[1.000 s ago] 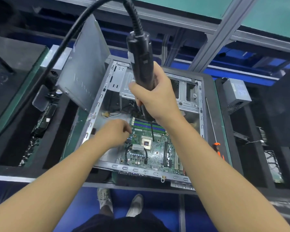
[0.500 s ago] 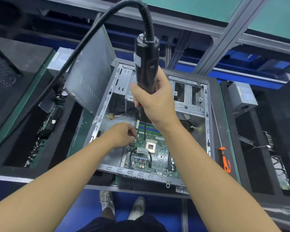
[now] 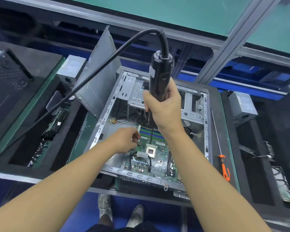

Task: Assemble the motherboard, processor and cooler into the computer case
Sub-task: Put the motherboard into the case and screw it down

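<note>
The electric screwdriver [image 3: 160, 76] is gripped upright by the right hand [image 3: 164, 106], with the fingers wrapped round its black body. Below those fingers its bit [image 3: 151, 135] is pointed down at the motherboard [image 3: 161, 158], just above the processor socket [image 3: 150, 150]. The motherboard is laid flat inside the computer case [image 3: 206, 114]. The left hand [image 3: 126, 139] is held with fingers curled beside the bit; whether anything is pinched cannot be told

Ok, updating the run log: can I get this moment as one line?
right hand: grips electric screwdriver, bit down at motherboard | left hand: curled beside bit, contents hidden | computer case: open, board inside
</note>
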Motion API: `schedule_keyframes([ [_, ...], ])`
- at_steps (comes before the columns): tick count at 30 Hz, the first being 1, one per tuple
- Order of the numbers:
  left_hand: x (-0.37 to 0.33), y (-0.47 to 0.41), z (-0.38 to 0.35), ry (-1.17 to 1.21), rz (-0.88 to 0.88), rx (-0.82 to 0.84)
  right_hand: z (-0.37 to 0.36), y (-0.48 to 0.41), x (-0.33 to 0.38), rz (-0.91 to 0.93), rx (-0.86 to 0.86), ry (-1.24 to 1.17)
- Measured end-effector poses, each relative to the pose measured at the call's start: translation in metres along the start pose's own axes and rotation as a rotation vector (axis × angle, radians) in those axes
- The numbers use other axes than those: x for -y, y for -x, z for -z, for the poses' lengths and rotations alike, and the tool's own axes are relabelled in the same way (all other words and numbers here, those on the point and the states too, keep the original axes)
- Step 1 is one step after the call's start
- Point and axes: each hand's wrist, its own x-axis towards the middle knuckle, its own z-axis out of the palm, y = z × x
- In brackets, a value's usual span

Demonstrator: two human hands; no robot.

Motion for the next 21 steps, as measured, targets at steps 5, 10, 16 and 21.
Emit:
schedule_keyframes([
  [5, 0.005, -0.015, -0.003, -0.142, 0.057, 0.009, -0.004, 0.0, -0.002, -0.008, 0.011, -0.028],
  [10, 0.011, -0.021, -0.005, -0.165, 0.094, 0.009, -0.012, 0.005, -0.014, -0.066, 0.011, -0.081],
  [16, 0.011, -0.027, 0.0, -0.06, 0.163, -0.024, -0.015, -0.002, -0.008, -0.062, 0.046, -0.067],
  [21, 0.009, -0.023, 0.001, 0.114, 0.035, 0.03, -0.022, -0.004, -0.004, -0.068, 0.094, -0.1],
])
